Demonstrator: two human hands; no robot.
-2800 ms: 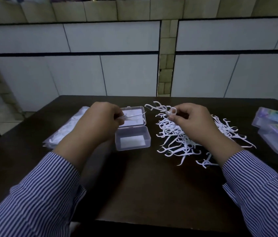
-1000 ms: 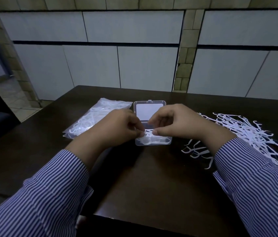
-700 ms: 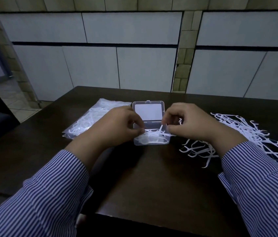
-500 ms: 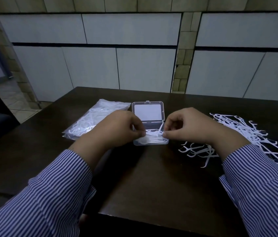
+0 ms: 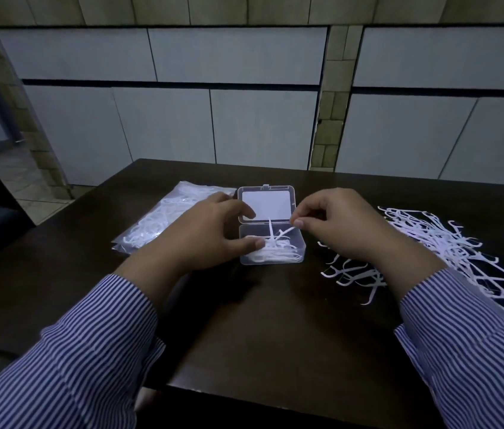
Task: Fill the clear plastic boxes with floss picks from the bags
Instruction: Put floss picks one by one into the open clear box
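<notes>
**Inspector:** Right hand [image 5: 340,226] is pinching one floss pick [image 5: 286,233] between thumb and forefinger, its other end dipping into the open clear box [image 5: 270,247] near the far middle of the tabletop [image 5: 275,329].

**Clerk:** And the left hand [image 5: 210,233]?

**Inspector:** Fingers are lying loosely curled against the box's left side, thumb resting on the picks inside.

**Clerk:** Progress?

**Inspector:** Box is only partly filled, I judge. A loose pile [image 5: 442,246] is waiting toward the right edge, and a bag [image 5: 164,218] of picks is lying toward the far-left corner.
</notes>
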